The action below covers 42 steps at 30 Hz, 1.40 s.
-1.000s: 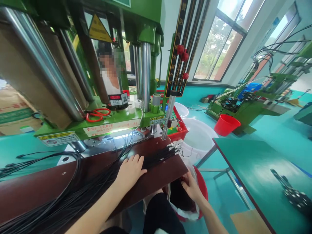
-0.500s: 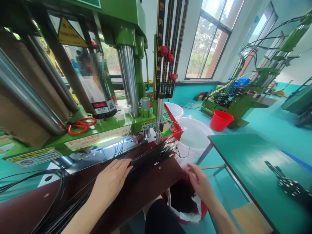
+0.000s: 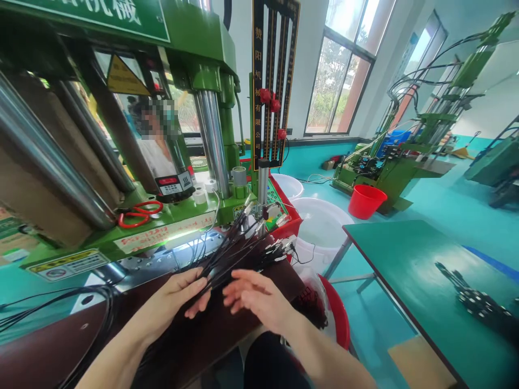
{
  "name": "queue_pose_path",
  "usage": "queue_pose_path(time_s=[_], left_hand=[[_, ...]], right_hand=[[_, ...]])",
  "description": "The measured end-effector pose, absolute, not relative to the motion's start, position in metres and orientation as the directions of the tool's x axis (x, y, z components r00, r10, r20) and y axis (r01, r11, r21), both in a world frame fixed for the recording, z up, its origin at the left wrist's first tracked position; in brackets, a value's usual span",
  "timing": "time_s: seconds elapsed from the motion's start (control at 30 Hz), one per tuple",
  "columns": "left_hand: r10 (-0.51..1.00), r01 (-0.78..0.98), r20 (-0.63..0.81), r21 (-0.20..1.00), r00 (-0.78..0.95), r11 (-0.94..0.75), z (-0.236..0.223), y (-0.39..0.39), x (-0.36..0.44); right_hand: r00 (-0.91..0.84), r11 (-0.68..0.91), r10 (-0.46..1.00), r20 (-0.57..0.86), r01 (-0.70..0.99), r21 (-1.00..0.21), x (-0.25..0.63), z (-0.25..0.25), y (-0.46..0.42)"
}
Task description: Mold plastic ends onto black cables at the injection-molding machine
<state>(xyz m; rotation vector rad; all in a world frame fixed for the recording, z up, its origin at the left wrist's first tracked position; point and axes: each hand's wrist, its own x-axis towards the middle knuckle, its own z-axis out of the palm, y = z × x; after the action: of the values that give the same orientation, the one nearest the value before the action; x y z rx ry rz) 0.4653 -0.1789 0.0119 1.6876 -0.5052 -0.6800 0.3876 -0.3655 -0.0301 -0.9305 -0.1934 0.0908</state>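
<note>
Several black cables [image 3: 232,247] with metal plug ends are lifted in my left hand [image 3: 182,293], its thumb and fingers closed around them. Their plug ends fan out up and to the right, above the brown board [image 3: 38,340]. Just right of that hand, my right hand [image 3: 261,300] is in the air with fingers apart and nothing in it. More cables with silver plugs [image 3: 279,249] lie on the board near its right end. A further coil of black cable [image 3: 106,319] hangs over the board at the left.
A green press [image 3: 198,43] stands ahead, with red-handled scissors [image 3: 140,214] on its ledge. A person [image 3: 152,154] is behind it. White tubs [image 3: 318,224], a lined red bucket [image 3: 338,310] and a green table [image 3: 399,259] with dark parts [image 3: 480,305] are at the right.
My left hand has taken some cables up from the board, raising their plug ends. My right hand has moved left from above the lined bucket to beside the cables.
</note>
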Motion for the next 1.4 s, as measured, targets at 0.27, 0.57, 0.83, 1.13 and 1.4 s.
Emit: queue_pose_path(time_s=[0.27,0.57,0.83,1.13,1.4], left_hand=[[-0.474,-0.262,0.089,0.913,0.876,-0.312,0.0,-0.188,0.462],[-0.493,-0.231,0.058,0.926,0.868,-0.298,0.003,-0.178,0.466],[-0.573,-0.098,-0.106,0.944,0.813,-0.315,-0.001,-0.185,0.451],[-0.748,0.175,-0.287,0.958,0.598,-0.228,-0.039,-0.18,0.368],[-0.426,0.351,-0.25,0.919,0.87,0.177,-0.046,-0.226,0.352]], right_hand=[[0.997,0.453,-0.056,0.056,0.075,-0.889,0.418,-0.027,-0.373],[0.833,0.112,0.54,-0.124,-0.217,-0.97,0.406,-0.028,-0.394],[0.967,0.59,0.159,0.198,0.068,-0.805,0.436,0.007,-0.365],[0.727,0.134,0.673,0.133,0.058,-0.989,0.395,0.006,-0.36],[0.9,0.227,0.436,-0.021,-0.132,-0.965,0.373,-0.037,-0.353]])
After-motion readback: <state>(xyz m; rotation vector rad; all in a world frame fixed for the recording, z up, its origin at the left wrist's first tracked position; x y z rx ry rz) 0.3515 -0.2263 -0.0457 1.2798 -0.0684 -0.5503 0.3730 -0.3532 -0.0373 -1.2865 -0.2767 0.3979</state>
